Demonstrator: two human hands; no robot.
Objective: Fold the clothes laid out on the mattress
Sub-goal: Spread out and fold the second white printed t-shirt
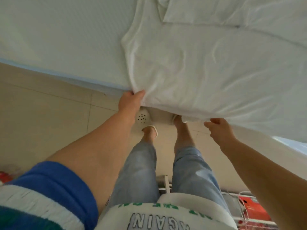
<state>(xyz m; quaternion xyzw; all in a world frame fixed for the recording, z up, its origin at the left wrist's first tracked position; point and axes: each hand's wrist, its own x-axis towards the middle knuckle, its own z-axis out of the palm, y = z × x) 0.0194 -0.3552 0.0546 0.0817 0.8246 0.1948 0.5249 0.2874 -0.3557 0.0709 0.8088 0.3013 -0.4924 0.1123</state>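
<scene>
We found bare mattress [63, 30] left of the white garment [199, 67], open to the hands. A folded white cloth [216, 10] lay on the garment's far part. Tiled floor [41, 105] lay open beside the bed.

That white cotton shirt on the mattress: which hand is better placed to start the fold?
The left hand: it already pinches the white cotton shirt at its near corner. The right hand's grip looks looser, at the hem.
</scene>
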